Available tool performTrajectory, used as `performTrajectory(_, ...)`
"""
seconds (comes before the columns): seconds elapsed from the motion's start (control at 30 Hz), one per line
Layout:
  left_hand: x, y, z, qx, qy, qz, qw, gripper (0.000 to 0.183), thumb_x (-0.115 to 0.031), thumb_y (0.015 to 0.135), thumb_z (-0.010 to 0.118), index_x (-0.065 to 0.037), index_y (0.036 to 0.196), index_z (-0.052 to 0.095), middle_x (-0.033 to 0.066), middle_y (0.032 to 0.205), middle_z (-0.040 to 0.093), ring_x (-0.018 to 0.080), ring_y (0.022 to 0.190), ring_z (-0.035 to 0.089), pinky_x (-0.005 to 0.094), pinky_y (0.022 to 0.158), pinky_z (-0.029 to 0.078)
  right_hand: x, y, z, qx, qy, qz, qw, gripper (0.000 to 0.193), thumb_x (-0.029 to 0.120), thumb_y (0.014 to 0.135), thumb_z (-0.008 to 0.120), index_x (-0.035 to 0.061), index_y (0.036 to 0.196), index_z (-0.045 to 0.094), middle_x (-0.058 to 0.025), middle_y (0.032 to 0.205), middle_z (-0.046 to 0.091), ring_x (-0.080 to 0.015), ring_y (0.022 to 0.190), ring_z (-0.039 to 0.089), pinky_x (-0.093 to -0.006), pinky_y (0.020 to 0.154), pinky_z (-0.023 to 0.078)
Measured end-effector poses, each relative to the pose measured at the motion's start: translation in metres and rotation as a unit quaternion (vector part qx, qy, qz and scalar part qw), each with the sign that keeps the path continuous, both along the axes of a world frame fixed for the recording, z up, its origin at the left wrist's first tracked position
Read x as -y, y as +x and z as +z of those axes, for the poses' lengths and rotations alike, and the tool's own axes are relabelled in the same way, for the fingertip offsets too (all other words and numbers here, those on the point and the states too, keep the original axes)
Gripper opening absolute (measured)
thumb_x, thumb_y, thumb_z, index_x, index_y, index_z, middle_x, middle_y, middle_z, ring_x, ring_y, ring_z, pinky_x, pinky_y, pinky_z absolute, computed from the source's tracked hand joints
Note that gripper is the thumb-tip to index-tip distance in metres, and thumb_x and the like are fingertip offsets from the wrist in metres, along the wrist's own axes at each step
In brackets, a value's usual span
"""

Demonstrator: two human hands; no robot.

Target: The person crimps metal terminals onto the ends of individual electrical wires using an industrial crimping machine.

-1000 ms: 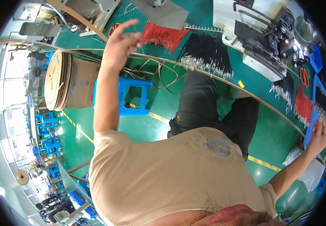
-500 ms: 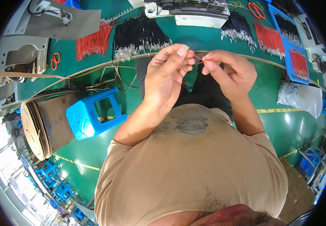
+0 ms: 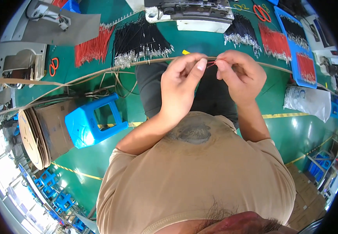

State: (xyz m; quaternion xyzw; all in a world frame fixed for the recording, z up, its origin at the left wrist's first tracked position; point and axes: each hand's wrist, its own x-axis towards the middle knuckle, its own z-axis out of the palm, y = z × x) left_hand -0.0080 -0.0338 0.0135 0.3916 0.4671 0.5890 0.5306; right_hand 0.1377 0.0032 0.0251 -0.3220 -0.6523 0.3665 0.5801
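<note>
My left hand (image 3: 181, 86) and my right hand (image 3: 243, 76) are raised in front of my body, close to the bench's front edge. A thin red wire (image 3: 212, 63) spans the small gap between their fingertips. Thumb and forefinger of each hand are pinched on it; the ends are mostly hidden by the fingers. Just beyond my left hand, a small yellow piece (image 3: 185, 52) shows at the bench edge. Black wires with metal ends (image 3: 139, 41) lie fanned out on the bench past that hand, and a bunch of red wires (image 3: 274, 41) lies beyond the right one.
A white machine (image 3: 200, 25) stands on the green bench ahead. More red wires (image 3: 93, 48), orange-handled scissors (image 3: 53, 67) and a grey plate (image 3: 81, 29) are at left. Blue trays (image 3: 295, 68) hold wires at right. Below stand a blue stool (image 3: 81, 126) and a cardboard reel (image 3: 30, 136).
My left hand has moved right, toward the right hand, and its fingertips now nearly meet the other's. Less red wire shows between them. The yellow piece now shows apart from the left fingertips.
</note>
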Motion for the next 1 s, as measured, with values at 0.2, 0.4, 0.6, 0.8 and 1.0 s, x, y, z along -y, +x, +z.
performTrajectory(0.2, -0.016, 0.008, -0.002, -0.188, 0.221, 0.028, 0.957, 0.008, -0.005, 0.084, 0.065, -0.002, 0.092, 0.066, 0.0077, 0.083, 0.06, 0.0132, 0.073, 0.057, 0.0247, 0.067, 0.047, -0.002, 0.0, 0.004, -0.12, -0.152, 0.048, 0.98, 0.007, -0.002, 0.082, 0.065, -0.002, 0.088, 0.062, -0.0026, 0.07, 0.061, -0.0041, 0.053, 0.049, -0.0178, 0.045, 0.037)
performTrajectory(0.4, -0.009, 0.018, 0.001, 0.045, 0.041, -0.054, 0.997, 0.014, -0.01, 0.091, 0.058, 0.004, 0.095, 0.061, 0.0059, 0.074, 0.062, 0.0106, 0.062, 0.057, 0.0214, 0.059, 0.047, -0.005, 0.006, -0.001, -0.144, -0.209, 0.035, 0.967, 0.007, 0.002, 0.083, 0.065, -0.0009, 0.088, 0.063, -0.0022, 0.07, 0.061, -0.0034, 0.05, 0.045, -0.0173, 0.043, 0.033)
performTrajectory(0.6, -0.01, 0.015, 0.002, 0.052, 0.008, -0.07, 0.996, 0.016, -0.013, 0.092, 0.058, 0.002, 0.095, 0.062, 0.0054, 0.072, 0.062, 0.0086, 0.057, 0.055, 0.0207, 0.051, 0.045, -0.008, 0.007, 0.0, -0.126, -0.244, 0.036, 0.961, 0.012, 0.008, 0.084, 0.065, -0.0013, 0.092, 0.065, -0.0025, 0.069, 0.061, -0.0037, 0.049, 0.043, -0.0177, 0.043, 0.032)
performTrajectory(0.8, -0.011, 0.015, 0.002, 0.08, -0.001, -0.076, 0.994, 0.015, -0.013, 0.092, 0.057, 0.001, 0.094, 0.062, 0.0043, 0.071, 0.061, 0.0072, 0.056, 0.055, 0.0192, 0.05, 0.043, -0.009, 0.005, -0.003, -0.093, -0.244, 0.024, 0.965, 0.013, 0.011, 0.084, 0.066, -0.0007, 0.089, 0.068, -0.0016, 0.065, 0.06, -0.0037, 0.049, 0.043, -0.018, 0.043, 0.031)
performTrajectory(1.0, -0.012, 0.013, 0.001, 0.089, -0.012, -0.083, 0.992, 0.015, -0.013, 0.092, 0.057, 0.001, 0.093, 0.061, 0.0044, 0.071, 0.061, 0.0072, 0.055, 0.055, 0.0189, 0.05, 0.043, -0.011, 0.008, -0.006, -0.076, -0.276, 0.031, 0.958, 0.013, 0.014, 0.083, 0.068, 0.0006, 0.085, 0.069, 0.0005, 0.06, 0.058, -0.003, 0.048, 0.041, -0.0181, 0.043, 0.028)
